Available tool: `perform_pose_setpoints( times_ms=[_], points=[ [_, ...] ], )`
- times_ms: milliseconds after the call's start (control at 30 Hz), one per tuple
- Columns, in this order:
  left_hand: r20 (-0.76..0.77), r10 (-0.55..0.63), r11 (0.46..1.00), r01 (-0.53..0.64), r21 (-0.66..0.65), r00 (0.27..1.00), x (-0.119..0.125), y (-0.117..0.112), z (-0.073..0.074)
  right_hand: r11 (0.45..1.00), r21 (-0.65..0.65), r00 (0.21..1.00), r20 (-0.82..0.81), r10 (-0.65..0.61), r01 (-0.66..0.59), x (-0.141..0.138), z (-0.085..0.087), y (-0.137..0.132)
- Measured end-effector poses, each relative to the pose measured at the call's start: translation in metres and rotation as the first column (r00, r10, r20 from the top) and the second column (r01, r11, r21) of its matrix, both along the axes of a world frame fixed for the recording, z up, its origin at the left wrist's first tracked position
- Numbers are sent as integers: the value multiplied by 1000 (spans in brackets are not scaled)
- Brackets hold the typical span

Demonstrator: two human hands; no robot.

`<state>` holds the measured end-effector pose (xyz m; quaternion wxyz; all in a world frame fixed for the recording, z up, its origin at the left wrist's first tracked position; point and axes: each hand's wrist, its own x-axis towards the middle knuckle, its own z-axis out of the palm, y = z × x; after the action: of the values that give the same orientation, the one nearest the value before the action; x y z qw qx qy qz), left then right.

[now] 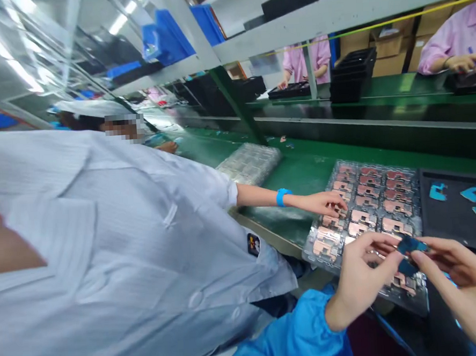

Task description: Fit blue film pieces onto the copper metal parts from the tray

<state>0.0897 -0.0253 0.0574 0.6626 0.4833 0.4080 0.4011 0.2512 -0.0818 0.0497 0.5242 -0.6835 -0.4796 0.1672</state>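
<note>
Between my two hands, at the lower right, is a small flat dark-blue part (407, 247). My left hand (367, 275), in a blue sleeve, pinches its left side with thumb and fingertips. From the other side, the thumb and fingers of my right hand (457, 280) grip the same piece. Beneath and beyond them lies a clear plastic tray (317, 236) with rows of copper-coloured parts (361, 222) in its pockets. Several bright-blue cut pieces (438, 191) rest on a black tray (442, 222) to the right.
A co-worker in a pale coat (144, 232) stands close on the left; that person's hand (324, 202), below a blue wristband (282, 197), reaches onto the parts tray. Stacked clear trays (251, 164) sit on the green bench (305, 166). Across it, people in pink work beside stacked black trays (352, 74).
</note>
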Motion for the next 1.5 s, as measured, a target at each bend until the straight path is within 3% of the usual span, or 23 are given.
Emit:
perform_pose_setpoints(
  times_ms=[233, 500, 600, 800, 1000, 1133, 1300, 1500],
  points=[
    [-61, 20, 997, -15, 82, 998, -16, -23, 13, 999, 37, 987, -162, -20, 26, -28, 14, -20],
    [-37, 18, 995, -14, 102, 999, -9, -34, -5, 999, 52, 980, -200, 10, 1, -24, 0, -36],
    [-65, 17, 993, -9, 119, 998, -9, -40, -7, 999, 41, 978, -207, 23, -15, -26, -1, -43],
    [-91, 3, 987, 11, 158, 996, -8, -51, -13, 992, 79, 981, -175, -82, 97, -32, -12, -53],
    [-123, 22, 985, -1, 172, 992, -8, -54, -19, 999, 2, 967, -253, -37, 39, -32, -13, -62],
    [-136, 18, 980, 10, 197, 991, -8, -56, -17, 995, -6, 968, -232, -94, 95, -35, -13, -65],
    [-163, 9, 986, 19, 168, 987, -8, -57, -15, 986, -14, 949, -268, -163, 166, -38, -13, -61],
    [-165, 27, 997, -15, 74, 986, -8, -53, -16, 989, -86, 914, -379, -142, 118, -43, -12, -57]
  ],
)
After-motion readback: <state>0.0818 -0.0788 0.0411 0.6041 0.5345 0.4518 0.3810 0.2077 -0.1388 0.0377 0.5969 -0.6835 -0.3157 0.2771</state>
